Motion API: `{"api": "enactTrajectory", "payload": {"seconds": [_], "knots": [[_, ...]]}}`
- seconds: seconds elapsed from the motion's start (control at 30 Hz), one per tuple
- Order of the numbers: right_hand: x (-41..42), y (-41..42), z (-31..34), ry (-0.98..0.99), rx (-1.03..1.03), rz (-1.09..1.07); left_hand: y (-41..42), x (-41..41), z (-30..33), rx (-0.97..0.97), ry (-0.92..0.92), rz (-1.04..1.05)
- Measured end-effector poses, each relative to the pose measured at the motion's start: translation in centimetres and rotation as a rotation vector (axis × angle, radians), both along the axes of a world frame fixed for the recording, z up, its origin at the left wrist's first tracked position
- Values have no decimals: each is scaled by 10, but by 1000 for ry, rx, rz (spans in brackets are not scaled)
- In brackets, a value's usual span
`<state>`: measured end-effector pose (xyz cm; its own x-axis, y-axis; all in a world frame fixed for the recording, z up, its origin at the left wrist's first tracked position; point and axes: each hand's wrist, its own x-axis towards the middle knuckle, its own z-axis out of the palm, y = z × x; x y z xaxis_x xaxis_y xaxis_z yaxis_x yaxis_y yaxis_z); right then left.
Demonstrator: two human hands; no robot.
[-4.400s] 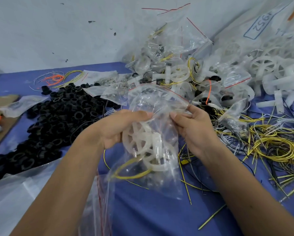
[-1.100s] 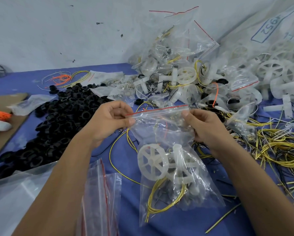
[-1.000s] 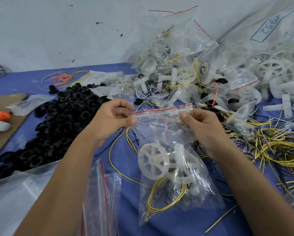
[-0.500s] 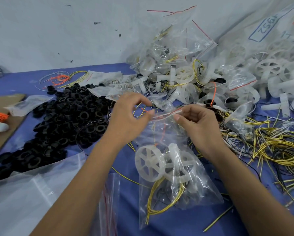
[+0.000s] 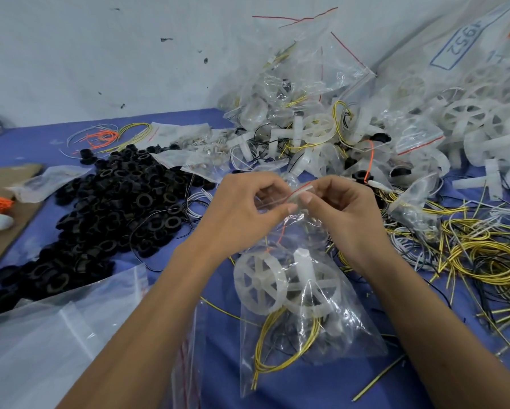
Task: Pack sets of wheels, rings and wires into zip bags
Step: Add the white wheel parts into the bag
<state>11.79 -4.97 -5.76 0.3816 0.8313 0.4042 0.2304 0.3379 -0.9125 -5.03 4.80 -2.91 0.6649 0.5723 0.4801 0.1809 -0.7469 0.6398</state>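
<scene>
On the blue worktop (image 5: 26,143), our left hand (image 5: 242,211) and right hand (image 5: 345,214) pinch the zip bag (image 5: 307,329) seal at centre frame, bag hanging below.

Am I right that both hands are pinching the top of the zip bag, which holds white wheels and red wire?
Not quite: the head view shows both the left hand and right hand pinching the zip bag top, white wheels inside, but the coiled wire is yellow, not red.

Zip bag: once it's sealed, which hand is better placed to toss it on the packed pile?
Right hand, probably. Both hands pinch the zip bag top, but the packed pile lies up and right.
</scene>
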Motion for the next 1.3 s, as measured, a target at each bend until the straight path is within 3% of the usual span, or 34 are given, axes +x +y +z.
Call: {"api": "enactTrajectory", "payload": {"seconds": [0.83, 1.3], "knots": [[-13, 0, 0, -6, 14, -67, -1, 5, -8, -121, -40, 16], [-15, 0, -1, 0, -6, -70, -2, 6, -9, -30, 30, -2]]}}
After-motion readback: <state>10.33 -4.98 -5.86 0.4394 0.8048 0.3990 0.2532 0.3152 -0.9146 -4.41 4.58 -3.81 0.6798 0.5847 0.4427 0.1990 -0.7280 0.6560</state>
